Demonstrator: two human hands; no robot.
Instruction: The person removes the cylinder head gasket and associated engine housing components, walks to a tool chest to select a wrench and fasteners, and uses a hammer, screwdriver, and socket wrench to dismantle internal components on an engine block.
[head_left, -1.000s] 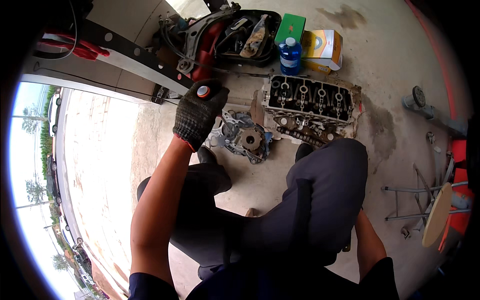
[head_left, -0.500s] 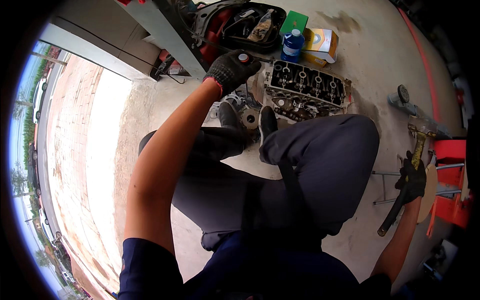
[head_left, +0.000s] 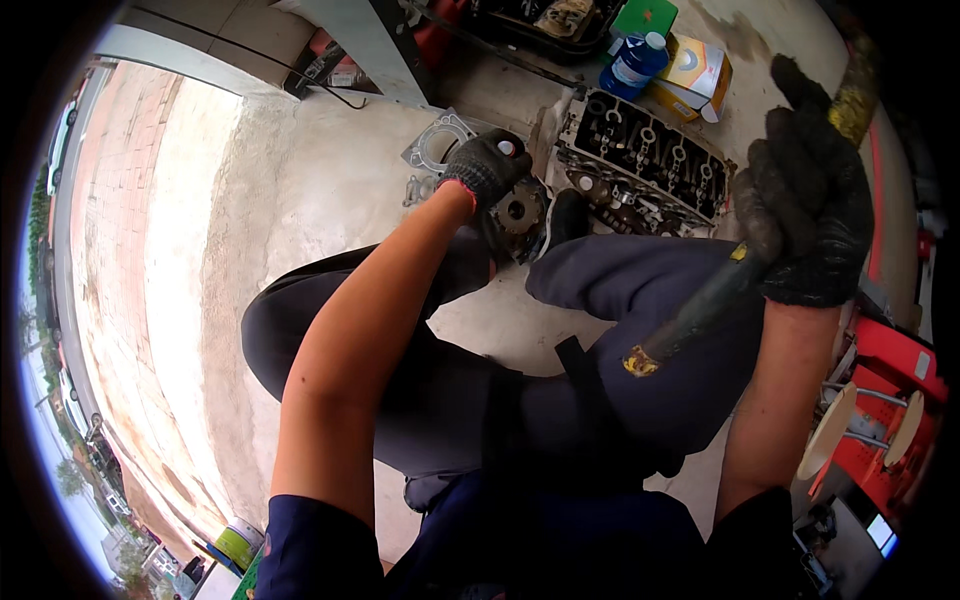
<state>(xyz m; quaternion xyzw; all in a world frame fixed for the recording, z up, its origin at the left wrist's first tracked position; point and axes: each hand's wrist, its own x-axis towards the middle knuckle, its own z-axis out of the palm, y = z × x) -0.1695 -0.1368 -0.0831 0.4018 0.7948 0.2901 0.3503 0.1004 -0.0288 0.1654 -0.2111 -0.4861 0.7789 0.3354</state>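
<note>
My left hand (head_left: 482,172), in a dark knit glove, is closed around an upright tool whose round, pale butt end (head_left: 506,148) shows above the fist. The rest of that tool is hidden. Just below the fist sits a toothed metal wheel (head_left: 520,212) on a part between my shoes. My right hand (head_left: 812,195), in a black glove, grips a hammer (head_left: 690,318) partway along its dark, yellow-flecked handle. The hammer is raised above my right knee; its head is lost at the dark upper-right rim. An engine cylinder head (head_left: 645,150) lies on the floor beyond my right shoe.
A pale metal ring-shaped part (head_left: 437,142) lies left of my left hand. Behind the cylinder head stand a blue bottle (head_left: 634,66), a yellow-and-white box (head_left: 698,75) and a green box (head_left: 645,17). A grey post (head_left: 375,45) rises at the upper left. Red equipment (head_left: 900,365) stands at right.
My right hand has swung up and inward with the hammer, from low at the far right. My left hand has lowered toward the toothed wheel, keeping its tool. The view has shifted slightly.
</note>
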